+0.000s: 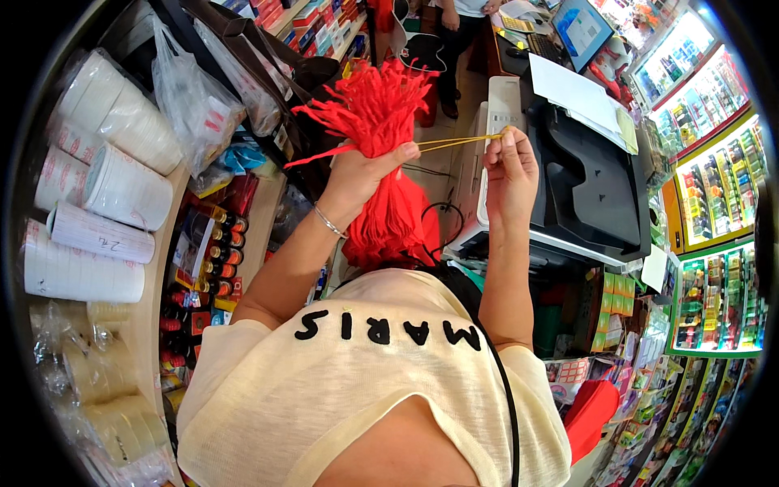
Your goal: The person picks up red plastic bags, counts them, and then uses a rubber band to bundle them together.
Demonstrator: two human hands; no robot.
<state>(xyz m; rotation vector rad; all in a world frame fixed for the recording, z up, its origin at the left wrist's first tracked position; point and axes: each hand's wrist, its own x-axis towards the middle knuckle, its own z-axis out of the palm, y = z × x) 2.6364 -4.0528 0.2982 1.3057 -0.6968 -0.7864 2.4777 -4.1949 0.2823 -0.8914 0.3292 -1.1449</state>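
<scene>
A thick bundle of red yarn strands [383, 109] is gripped near its upper part by my left hand [359, 173], which wears a silver bangle [329, 221] at the wrist. Loose strand ends fan out above the fist, and the rest hangs below it. From the bundle beside my left thumb, a yellow rubber band [459, 142] is stretched out to the right. My right hand [511, 161] pinches the far end of this band between thumb and fingertips. The band's other end is hidden at the bundle.
A printer [584, 176] with papers [575, 94] on top stands at my right. Shelves at left hold wrapped white rolls [128, 185] and dark bottles [225, 252]. A person [462, 36] stands ahead, near a computer monitor [582, 30]. Lit display cabinets [718, 189] line the far right.
</scene>
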